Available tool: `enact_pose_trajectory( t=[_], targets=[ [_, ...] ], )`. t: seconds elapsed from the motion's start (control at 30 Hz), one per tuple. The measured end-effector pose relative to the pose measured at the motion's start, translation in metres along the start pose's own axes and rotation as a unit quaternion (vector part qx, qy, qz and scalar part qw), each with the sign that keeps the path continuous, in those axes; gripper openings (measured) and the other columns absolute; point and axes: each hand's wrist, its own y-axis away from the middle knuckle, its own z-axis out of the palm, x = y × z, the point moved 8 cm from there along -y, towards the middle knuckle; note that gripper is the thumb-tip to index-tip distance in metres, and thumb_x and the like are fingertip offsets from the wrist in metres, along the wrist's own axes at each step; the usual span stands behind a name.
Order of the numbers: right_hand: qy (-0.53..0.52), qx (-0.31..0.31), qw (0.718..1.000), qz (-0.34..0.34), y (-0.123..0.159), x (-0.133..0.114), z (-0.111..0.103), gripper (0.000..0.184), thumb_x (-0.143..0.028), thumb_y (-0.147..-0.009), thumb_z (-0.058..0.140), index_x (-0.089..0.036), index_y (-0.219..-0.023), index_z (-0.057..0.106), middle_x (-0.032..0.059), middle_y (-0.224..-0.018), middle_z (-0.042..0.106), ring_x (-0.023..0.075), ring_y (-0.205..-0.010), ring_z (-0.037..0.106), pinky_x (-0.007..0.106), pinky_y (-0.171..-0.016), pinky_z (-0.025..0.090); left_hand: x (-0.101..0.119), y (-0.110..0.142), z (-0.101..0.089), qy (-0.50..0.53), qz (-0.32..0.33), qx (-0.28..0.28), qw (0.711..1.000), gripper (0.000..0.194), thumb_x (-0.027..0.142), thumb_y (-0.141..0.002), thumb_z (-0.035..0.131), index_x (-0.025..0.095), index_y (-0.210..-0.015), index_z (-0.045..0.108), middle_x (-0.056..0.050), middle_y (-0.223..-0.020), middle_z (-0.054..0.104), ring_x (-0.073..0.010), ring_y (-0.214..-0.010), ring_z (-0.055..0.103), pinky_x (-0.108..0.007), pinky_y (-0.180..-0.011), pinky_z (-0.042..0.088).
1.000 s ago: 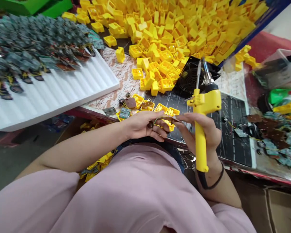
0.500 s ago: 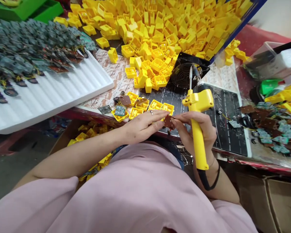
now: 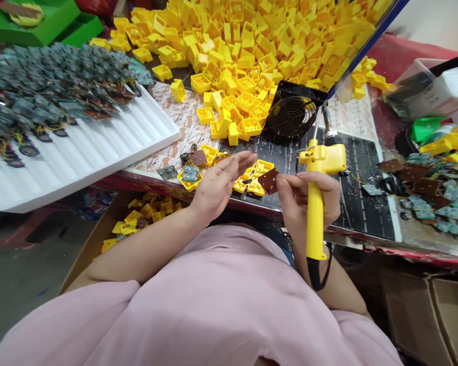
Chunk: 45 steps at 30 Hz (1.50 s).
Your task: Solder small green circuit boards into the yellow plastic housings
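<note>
My right hand [image 3: 294, 198] is wrapped round the handle of a yellow soldering gun [image 3: 315, 223], whose tip points away from me. Between that hand's thumb and fingertips is a small brown circuit board [image 3: 268, 181], tilted above the table edge. My left hand [image 3: 217, 188] is open, fingers stretched out and apart from the board. Close to it, open yellow plastic cases [image 3: 264, 166] lie on the table, partly hidden by the hand and the board. Left of these, a yellow case with a greenish board [image 3: 191, 174] sits beside a loose grey-green board [image 3: 167, 173].
A big heap of yellow cases [image 3: 229, 66] fills the back. Behind the soldering gun stands a black fan [image 3: 293, 116]. A white foam tray [image 3: 137, 137] of wired boards is at left, more boards [image 3: 435, 198] at right. An open box [image 3: 84, 244] sits below the table edge.
My left hand has come away from the board, moving left with its fingers lifted. My right hand still has the board, and the soldering gun has shifted slightly right.
</note>
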Motion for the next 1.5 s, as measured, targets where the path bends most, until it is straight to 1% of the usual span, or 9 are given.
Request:
enact_pose_trajectory(
  t=[0.13, 0.27, 0.43, 0.57, 0.87, 1.1, 1.3, 1.43, 1.5],
  targets=[
    [-0.001, 0.020, 1.000, -0.005, -0.004, -0.002, -0.006, 0.033, -0.015, -0.098, 0.078, -0.029, -0.122, 0.061, -0.0056, -0.101, 0.069, 0.0118, -0.080, 0.080, 0.020, -0.075, 0.070, 0.004, 0.004, -0.006, -0.204, 0.107, -0.055, 0.972, 0.050, 0.062, -0.102, 0.070, 0.026, -0.135, 0.080, -0.011, -0.155, 0.067, -0.0282, -0.155, 0.056, -0.047, -0.136, 0.036],
    [-0.012, 0.025, 1.000, -0.005, -0.001, -0.003, -0.004, 0.035, -0.015, -0.096, 0.080, -0.030, -0.123, 0.063, -0.0046, -0.103, 0.070, 0.0119, -0.082, 0.080, 0.020, -0.078, 0.070, 0.022, 0.008, 0.017, -0.211, 0.201, -0.093, 0.952, 0.040, 0.052, -0.107, 0.067, 0.028, -0.135, 0.081, -0.012, -0.154, 0.067, -0.0261, -0.153, 0.058, -0.045, -0.133, 0.040],
    [-0.010, 0.018, 1.000, -0.002, 0.002, -0.003, -0.002, 0.038, -0.016, -0.095, 0.081, -0.031, -0.124, 0.063, -0.0048, -0.105, 0.069, 0.0127, -0.082, 0.080, 0.022, -0.076, 0.071, 0.022, 0.000, 0.024, -0.101, 0.085, -0.045, 0.990, 0.037, 0.062, -0.094, 0.080, 0.028, -0.107, 0.090, -0.008, -0.118, 0.085, -0.0273, -0.125, 0.077, -0.040, -0.118, 0.055],
    [0.002, 0.013, 1.000, -0.006, 0.002, -0.004, -0.002, 0.032, -0.016, -0.098, 0.078, -0.029, -0.123, 0.063, -0.0043, -0.105, 0.070, 0.0116, -0.082, 0.080, 0.019, -0.078, 0.070, 0.011, -0.003, 0.018, -0.088, 0.024, -0.034, 0.995, 0.047, 0.068, -0.082, 0.089, 0.027, -0.103, 0.091, -0.008, -0.107, 0.087, -0.0286, -0.114, 0.080, -0.039, -0.109, 0.059],
    [-0.005, -0.032, 0.999, 0.008, 0.009, 0.003, 0.006, 0.034, -0.015, -0.097, 0.079, -0.029, -0.123, 0.062, -0.0043, -0.103, 0.074, 0.0122, -0.081, 0.081, 0.020, -0.080, 0.070, 0.003, -0.010, 0.008, -0.021, -0.016, 0.011, 1.000, 0.043, 0.062, -0.062, 0.102, 0.025, -0.078, 0.088, -0.003, -0.082, 0.084, -0.0205, -0.083, 0.078, -0.032, -0.085, 0.063],
    [0.043, -0.045, 0.997, -0.034, 0.011, 0.000, 0.015, 0.031, -0.015, -0.095, 0.080, -0.028, -0.118, 0.064, -0.0050, -0.095, 0.076, 0.0138, -0.075, 0.081, 0.021, -0.077, 0.070, 0.009, -0.007, 0.006, 0.032, -0.010, 0.036, 0.999, 0.044, 0.057, -0.064, 0.104, 0.022, -0.078, 0.081, -0.004, -0.089, 0.086, -0.0214, -0.087, 0.081, -0.035, -0.090, 0.064],
    [0.069, -0.057, 0.994, -0.069, 0.014, -0.003, 0.026, 0.029, -0.016, -0.098, 0.078, -0.028, -0.120, 0.062, -0.0042, -0.093, 0.080, 0.0158, -0.073, 0.081, 0.022, -0.072, 0.068, 0.006, -0.009, 0.009, 0.025, 0.014, 0.053, 0.998, 0.049, 0.062, -0.066, 0.102, 0.021, -0.081, 0.081, 0.000, -0.080, 0.081, -0.0124, -0.063, 0.070, -0.027, -0.068, 0.061],
    [0.109, -0.084, 0.983, -0.121, 0.010, -0.009, 0.035, 0.017, -0.021, -0.101, 0.077, -0.028, -0.111, 0.065, -0.0065, -0.081, 0.078, 0.0137, -0.061, 0.076, 0.021, -0.060, 0.062, 0.002, -0.016, 0.008, 0.035, 0.002, 0.048, 0.998, 0.050, 0.062, -0.066, 0.102, 0.022, -0.081, 0.075, 0.003, -0.075, 0.074, -0.0100, -0.062, 0.065, -0.023, -0.061, 0.056],
    [0.116, -0.105, 0.979, -0.131, 0.006, -0.007, 0.031, 0.012, -0.027, -0.102, 0.077, -0.028, -0.108, 0.066, -0.0066, -0.079, 0.078, 0.0131, -0.059, 0.074, 0.021, -0.059, 0.061, 0.013, -0.022, 0.002, 0.005, 0.004, 0.033, 0.999, 0.050, 0.063, -0.069, 0.100, 0.024, -0.084, 0.074, 0.004, -0.071, 0.070, -0.0098, -0.059, 0.061, -0.023, -0.056, 0.053]
  ],
)
